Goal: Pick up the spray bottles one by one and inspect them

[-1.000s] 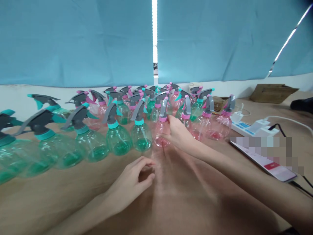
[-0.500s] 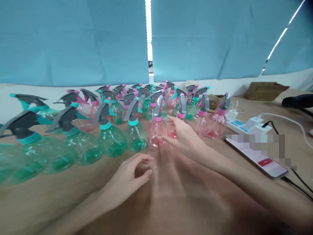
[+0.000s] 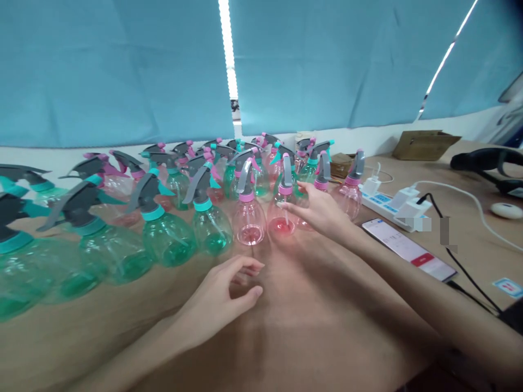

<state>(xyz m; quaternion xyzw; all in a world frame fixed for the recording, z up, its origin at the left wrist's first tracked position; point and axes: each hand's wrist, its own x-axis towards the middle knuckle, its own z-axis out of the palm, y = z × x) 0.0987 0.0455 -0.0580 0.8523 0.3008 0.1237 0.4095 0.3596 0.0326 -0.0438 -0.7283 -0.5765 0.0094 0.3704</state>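
Several small spray bottles stand in rows on the wooden table (image 3: 310, 326), green ones (image 3: 167, 234) to the left and pink ones (image 3: 248, 222) to the right. My right hand (image 3: 322, 209) reaches to a pink bottle (image 3: 284, 215) in the front row, fingers loosely curled, with the fingertips at its side; nothing is gripped. My left hand (image 3: 223, 296) rests on the table in front of the bottles, fingers curled loosely and apart, holding nothing.
A phone (image 3: 408, 249) lies right of my right forearm, with a cable running off it. Behind it a white power strip (image 3: 392, 202) holds plugs. A cardboard box (image 3: 425, 144) and a black object (image 3: 486, 160) sit at the far right. Blue blinds hang behind.
My right hand has let go of the front pink bottle and moved right to the neighbouring pink bottle. The view has swung right. My left hand stayed in place.
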